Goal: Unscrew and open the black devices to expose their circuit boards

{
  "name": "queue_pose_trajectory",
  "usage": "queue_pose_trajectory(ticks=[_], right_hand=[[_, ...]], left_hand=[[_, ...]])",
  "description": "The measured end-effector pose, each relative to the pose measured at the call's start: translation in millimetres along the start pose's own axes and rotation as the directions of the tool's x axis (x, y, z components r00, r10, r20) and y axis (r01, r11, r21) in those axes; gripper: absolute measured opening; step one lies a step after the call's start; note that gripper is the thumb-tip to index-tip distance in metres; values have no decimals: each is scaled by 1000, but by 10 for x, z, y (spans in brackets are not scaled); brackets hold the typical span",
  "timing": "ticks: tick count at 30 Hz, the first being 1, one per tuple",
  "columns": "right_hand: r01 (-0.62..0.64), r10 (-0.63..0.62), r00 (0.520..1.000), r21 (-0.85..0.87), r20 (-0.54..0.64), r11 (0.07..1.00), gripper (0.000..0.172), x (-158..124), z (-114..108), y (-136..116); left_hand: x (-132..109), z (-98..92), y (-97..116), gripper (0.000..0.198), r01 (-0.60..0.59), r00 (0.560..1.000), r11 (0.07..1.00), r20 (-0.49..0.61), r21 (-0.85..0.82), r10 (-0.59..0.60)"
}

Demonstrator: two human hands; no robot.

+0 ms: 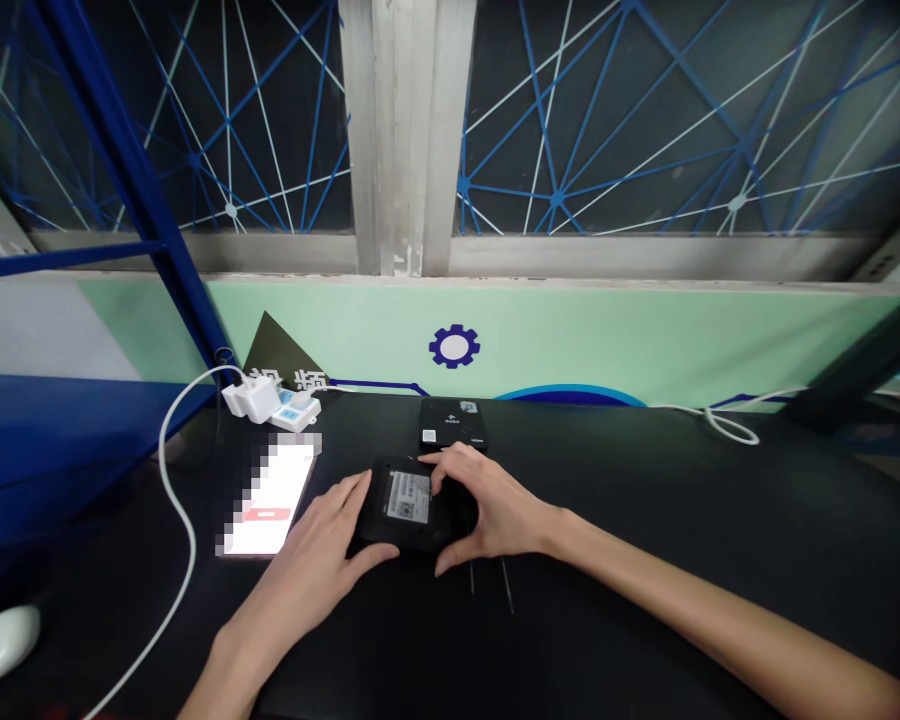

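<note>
A flat black device with rounded corners and a pale printed label (409, 497) lies label-up on the dark tabletop, its exact kind unclear. Around its left side my left hand (337, 535) is closed, fingers along the far left edge and thumb at the near edge. My right hand (487, 505) grips the right end, with curled fingers at the top and the thumb at the near right corner. Part of that end is hidden by the fingers. Two thin, wire-like strands (507, 585) stick out below the right hand.
Just behind the device is a black box (450, 422) with white print. To the left lie a partly blurred phone with a lit screen (270, 510), a white plug on a power strip (294, 410) and a white cable (166, 440). Another white cable (731, 428) lies at the back right.
</note>
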State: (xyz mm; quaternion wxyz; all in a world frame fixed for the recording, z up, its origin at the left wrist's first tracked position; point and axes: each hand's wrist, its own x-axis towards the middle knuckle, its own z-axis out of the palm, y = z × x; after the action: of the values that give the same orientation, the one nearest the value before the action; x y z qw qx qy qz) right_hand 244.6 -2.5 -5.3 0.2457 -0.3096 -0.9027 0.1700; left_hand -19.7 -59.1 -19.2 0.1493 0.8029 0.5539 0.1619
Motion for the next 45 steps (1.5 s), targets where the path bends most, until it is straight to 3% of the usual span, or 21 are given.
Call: queue_pose_trajectory(ticks=[15,19,27,33,41,45], right_hand=[[44,-44,998,9,33,999,66,19,7,41],[61,-60,996,-9,66,998,63,17,-43,29],[62,-62,993,6,99,998,50,30,-128,9],[76,-79,992,31,100,997,50,28,-132,-10],[63,-68,992,42,109,997,55,15,-111,-9],[52,-59,992,61,110,997,55,11,-94,7]], left_hand=[[-3,56,-9,70,-29,996,998,-83,47,33],[-3,45,4,61,-35,997,999,-74,40,38],[-9,24,58,63,-22,998,998,-50,59,25],[-7,57,46,65,-36,997,996,-60,81,41],[-22,100,45,69,45,999,992,3,115,-45],[-16,80,23,67,12,1000,993,-4,113,-12]])
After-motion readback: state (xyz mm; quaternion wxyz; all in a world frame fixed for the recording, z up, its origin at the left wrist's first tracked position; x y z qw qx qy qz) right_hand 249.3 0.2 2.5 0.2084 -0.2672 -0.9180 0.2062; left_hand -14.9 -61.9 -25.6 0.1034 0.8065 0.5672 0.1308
